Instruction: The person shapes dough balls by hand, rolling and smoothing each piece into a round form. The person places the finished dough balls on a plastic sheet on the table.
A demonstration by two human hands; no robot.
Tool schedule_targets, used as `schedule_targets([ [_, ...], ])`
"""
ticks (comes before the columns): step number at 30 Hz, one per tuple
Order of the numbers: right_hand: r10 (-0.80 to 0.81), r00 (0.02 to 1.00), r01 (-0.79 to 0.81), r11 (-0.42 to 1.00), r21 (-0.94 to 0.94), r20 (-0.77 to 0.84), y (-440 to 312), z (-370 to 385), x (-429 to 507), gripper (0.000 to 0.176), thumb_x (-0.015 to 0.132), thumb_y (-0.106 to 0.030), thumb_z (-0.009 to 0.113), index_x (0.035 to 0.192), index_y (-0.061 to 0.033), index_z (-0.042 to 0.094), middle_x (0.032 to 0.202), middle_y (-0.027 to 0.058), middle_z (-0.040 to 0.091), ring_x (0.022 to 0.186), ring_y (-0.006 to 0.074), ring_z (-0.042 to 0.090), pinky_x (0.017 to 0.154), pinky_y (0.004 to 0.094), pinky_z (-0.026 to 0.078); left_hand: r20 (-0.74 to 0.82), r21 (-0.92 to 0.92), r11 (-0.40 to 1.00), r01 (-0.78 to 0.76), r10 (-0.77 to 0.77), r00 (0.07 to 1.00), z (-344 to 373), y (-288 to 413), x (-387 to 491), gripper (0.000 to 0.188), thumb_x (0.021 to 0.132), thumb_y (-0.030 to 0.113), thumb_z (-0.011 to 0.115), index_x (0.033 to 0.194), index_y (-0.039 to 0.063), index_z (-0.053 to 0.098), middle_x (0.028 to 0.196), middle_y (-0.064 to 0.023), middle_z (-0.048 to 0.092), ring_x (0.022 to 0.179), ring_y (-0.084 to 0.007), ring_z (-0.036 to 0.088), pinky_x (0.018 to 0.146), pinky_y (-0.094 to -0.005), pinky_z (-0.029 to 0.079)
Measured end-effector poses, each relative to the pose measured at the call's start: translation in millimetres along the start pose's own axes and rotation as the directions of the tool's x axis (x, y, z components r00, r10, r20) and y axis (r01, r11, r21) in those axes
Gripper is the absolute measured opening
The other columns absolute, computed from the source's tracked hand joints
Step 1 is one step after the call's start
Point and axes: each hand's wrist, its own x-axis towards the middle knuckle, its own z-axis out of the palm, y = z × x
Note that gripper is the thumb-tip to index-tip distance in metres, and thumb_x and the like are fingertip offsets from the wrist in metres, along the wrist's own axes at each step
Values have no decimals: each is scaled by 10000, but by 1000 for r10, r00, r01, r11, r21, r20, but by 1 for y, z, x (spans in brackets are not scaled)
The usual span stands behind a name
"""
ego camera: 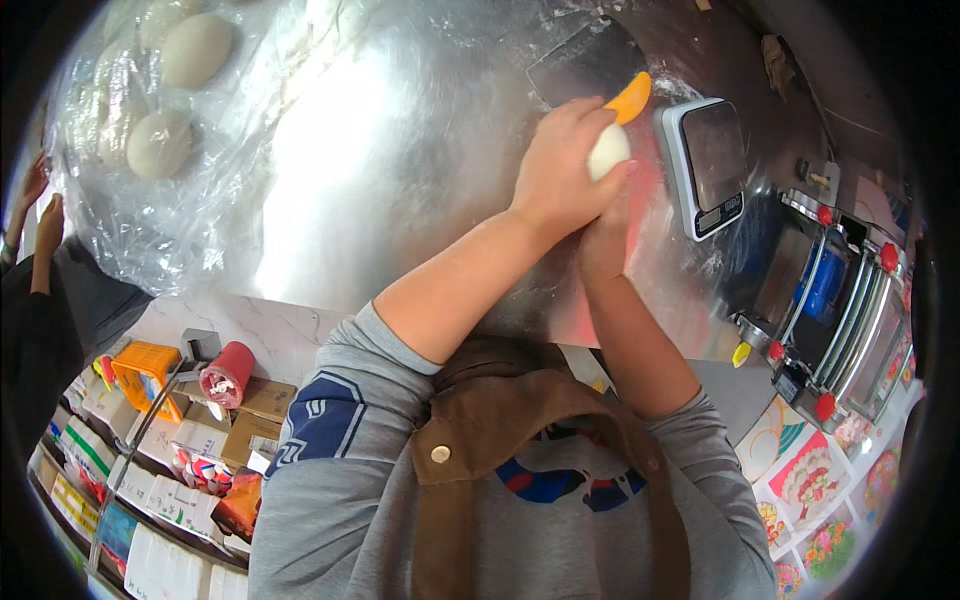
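Observation:
A smooth white dough ball (609, 152) shows between my two hands above the metal worktop (465, 172). My left hand (564, 161) wraps over the ball from the left, its fingers curled along the far side. Beneath it, my right hand (609, 232) meets the ball from below; its fingers are mostly hidden. A yellow-orange dough scraper (631, 97) sticks out just beyond my left fingertips; whether it rests on the worktop or touches my fingers, I cannot tell. Right of my hands stands a white digital kitchen scale (701, 169) with a dark top.
Several dough balls (196, 51) lie under clear plastic sheeting (217, 217) at the far left, beside another person's hands (46, 217). A pasta-roller-like machine (832, 307) with red knobs stands at right. Below the worktop's left edge are shelved boxes (255, 439) and an orange basket (150, 375).

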Motion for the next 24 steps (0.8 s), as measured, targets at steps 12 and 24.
schedule_targets([
  [12,-682,342,938,293,-187,646,-127,30,-54,912,748,-486,751,1441,-54,346,1500,214,315,1406,339,289,1124,497,226,360,-909,-109,401,-691,627,-135,111,-22,682,964,587,350,1369,40,395,1310,-155,519,1193,-308,536,977,-459,479],
  [24,-787,179,944,307,124,590,-140,204,-112,193,878,-213,593,786,-54,652,950,106,703,963,316,671,958,489,459,363,-894,0,448,-588,723,-283,129,-68,621,960,591,369,1293,72,448,1228,-115,550,1154,-217,553,977,-348,473],
])
